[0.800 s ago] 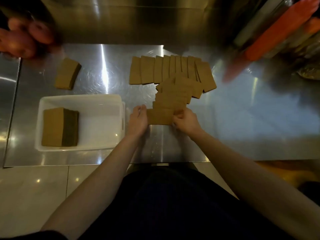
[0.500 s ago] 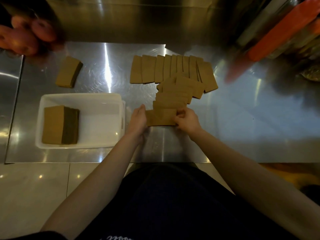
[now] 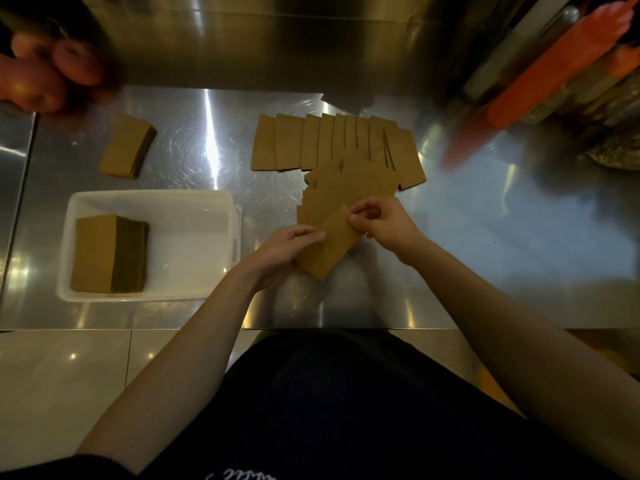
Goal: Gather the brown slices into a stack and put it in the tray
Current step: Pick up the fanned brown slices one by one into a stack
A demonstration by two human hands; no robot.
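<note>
Head view, read from left to right: one finished stack point(image 3: 109, 253) is already seen in the white tray point(image 3: 152, 202) at nine o'clock, with a small loose pile point(image 3: 126, 146) left on the counter point(image 3: 485, 237) at ten o'clock. At the centre, a lifted slice point(image 3: 329, 245) is gripped by the left hand point(image 3: 284, 249) and pinched at its corner by the right hand point(image 3: 384, 223). A fanned row point(image 3: 332, 142) at twelve o'clock remains ungathered, so the task is judged partly done.
</note>
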